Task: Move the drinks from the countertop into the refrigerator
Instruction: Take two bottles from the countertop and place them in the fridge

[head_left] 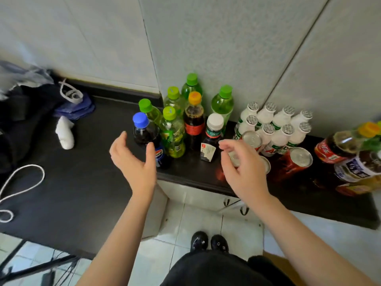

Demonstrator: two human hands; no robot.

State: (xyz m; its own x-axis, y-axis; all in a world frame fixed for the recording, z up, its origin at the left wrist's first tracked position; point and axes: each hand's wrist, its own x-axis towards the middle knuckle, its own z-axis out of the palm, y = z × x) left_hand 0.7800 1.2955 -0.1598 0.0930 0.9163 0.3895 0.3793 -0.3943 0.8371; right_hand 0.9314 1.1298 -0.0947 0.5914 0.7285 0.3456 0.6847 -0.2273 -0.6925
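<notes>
Head view — black countertop [82, 182] against pale wall panels [206, 38], tiled floor [177, 221] below — left grip [134, 164], right grip [239, 172] both released.

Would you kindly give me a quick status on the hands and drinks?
Left hand open beside blue-capped cola bottle. Right hand open above red cans, gripping nothing. Other drinks crowded together on countertop.

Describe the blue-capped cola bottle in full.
The small clear plastic bottle with a blue screw cap holds dark cola and bears a blue, red and white label low down. Capped, it stands on the black countertop at the front left of the bottle cluster, beside a green-capped bottle. The open left hand's thumb overlaps it; contact unclear.
</notes>
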